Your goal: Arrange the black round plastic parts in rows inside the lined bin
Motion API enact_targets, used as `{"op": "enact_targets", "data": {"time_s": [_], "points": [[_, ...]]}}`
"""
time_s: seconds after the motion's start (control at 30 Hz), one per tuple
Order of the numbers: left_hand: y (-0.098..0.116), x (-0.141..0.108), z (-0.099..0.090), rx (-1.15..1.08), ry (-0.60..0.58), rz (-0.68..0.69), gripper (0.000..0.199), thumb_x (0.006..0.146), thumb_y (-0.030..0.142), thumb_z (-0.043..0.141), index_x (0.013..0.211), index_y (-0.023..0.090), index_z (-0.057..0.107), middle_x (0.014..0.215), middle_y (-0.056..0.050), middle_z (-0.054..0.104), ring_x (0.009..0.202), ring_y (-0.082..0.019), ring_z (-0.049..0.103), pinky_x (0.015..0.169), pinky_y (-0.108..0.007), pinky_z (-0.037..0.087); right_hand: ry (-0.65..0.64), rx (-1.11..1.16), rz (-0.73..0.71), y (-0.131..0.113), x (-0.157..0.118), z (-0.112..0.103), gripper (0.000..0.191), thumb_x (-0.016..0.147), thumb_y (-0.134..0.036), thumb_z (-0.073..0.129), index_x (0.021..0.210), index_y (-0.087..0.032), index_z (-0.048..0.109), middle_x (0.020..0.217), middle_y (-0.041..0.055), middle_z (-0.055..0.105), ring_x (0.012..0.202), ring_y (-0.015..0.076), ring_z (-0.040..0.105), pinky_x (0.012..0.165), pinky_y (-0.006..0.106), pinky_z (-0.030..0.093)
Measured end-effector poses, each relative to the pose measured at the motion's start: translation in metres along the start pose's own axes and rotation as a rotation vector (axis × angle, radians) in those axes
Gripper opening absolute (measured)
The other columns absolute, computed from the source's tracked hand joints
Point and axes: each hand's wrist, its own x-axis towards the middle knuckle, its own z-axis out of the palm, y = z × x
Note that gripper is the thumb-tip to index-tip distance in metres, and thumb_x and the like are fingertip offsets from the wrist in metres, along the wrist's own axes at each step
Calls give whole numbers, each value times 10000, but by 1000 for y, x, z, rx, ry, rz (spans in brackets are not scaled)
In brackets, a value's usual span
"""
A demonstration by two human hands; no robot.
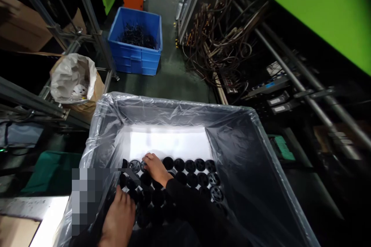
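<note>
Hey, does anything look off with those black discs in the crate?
Yes: a few black discs in the plastic-lined crate show a ribbed, spoked face, while their neighbours look plain black, so those few may be lying flipped.

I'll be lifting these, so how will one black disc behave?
The black disc beside the right hand is probably stiff moulded plastic, fairly light for its size, judging by its crisp ribbed face. Its round rim suggests it would likely roll if stood on edge; lying flat, it should stay put.
</note>
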Motion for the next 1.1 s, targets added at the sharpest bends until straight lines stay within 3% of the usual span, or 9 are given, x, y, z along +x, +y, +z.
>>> {"op": "enact_targets", "data": {"time_s": [0.13, 0.27, 0.4, 0.53, 0.67, 0.83, 1.1], "points": [[4, 28, -18, -120, 163, -1, 347, 920, 292, 579, 1237, 153, 595, 1195, -104, 691, 1150, -262, 623, 1032, -542, 432, 16, 9, -11, 11, -2, -16, 321, 941, -274, 606, 1245, -179, 564, 1198, 74, 624, 1047, 232, 628, 889, 451, 538], [-12, 74, -24, -286, 336, -36, 405, 912, 270, 589, 1301, 176, 530, 1293, -112, 613, 1161, -275, 597, 959, -517, 497, 137, -32, 134, 45, -20, -44, 362, 963, -266, 568, 1314, -198, 516, 1305, 93, 568, 1162, 264, 572, 967, 502, 488], [-18, 129, -11, -430, 434, -54, 512, 918, 324, 569, 1398, 211, 431, 1463, -132, 464, 1306, -331, 469, 1017, -580, 436, 107, -91, 139, 66, -50, -63, 350, 951, -280, 586, 1287, -194, 540, 1282, 87, 581, 1167, 270, 565, 967, 510, 480], [9, 161, 10, -461, 505, 35, 554, 918, 350, 562, 1434, 254, 385, 1479, -118, 441, 1323, -350, 438, 1036, -626, 390, 52, -126, 91, 62, -74, -55, 376, 934, -291, 610, 1291, -196, 538, 1309, 89, 564, 1187, 280, 550, 979, 519, 468], [39, 172, 30, -431, 583, 34, 585, 922, 325, 554, 1463, 302, 332, 1506, -103, 399, 1358, -378, 376, 1050, -683, 333, 71, -131, 148, 57, -84, -38, 420, 940, -271, 599, 1339, -195, 494, 1352, 101, 533, 1232, 293, 517, 1012, 537, 442], [52, 177, 47, -414, 629, -10, 606, 925, 290, 546, 1478, 323, 300, 1567, -87, 311, 1423, -407, 243, 1082, -745, 207, 70, -102, 167, 59, -92, -36, 441, 944, -294, 595, 1359, -203, 476, 1345, 94, 537, 1229, 287, 517, 1015, 527, 437], [56, 178, 44, -442, 694, -27, 593, 910, 283, 568, 1461, 288, 348, 1519, -99, 397, 1413, -396, 275, 1096, -743, 156, 124, -82, 138, 61, -94, -47, 459, 957, -302, 575, 1389, -205, 451, 1339, 95, 560, 1224, 277, 538, 1041, 539, 420]]}}
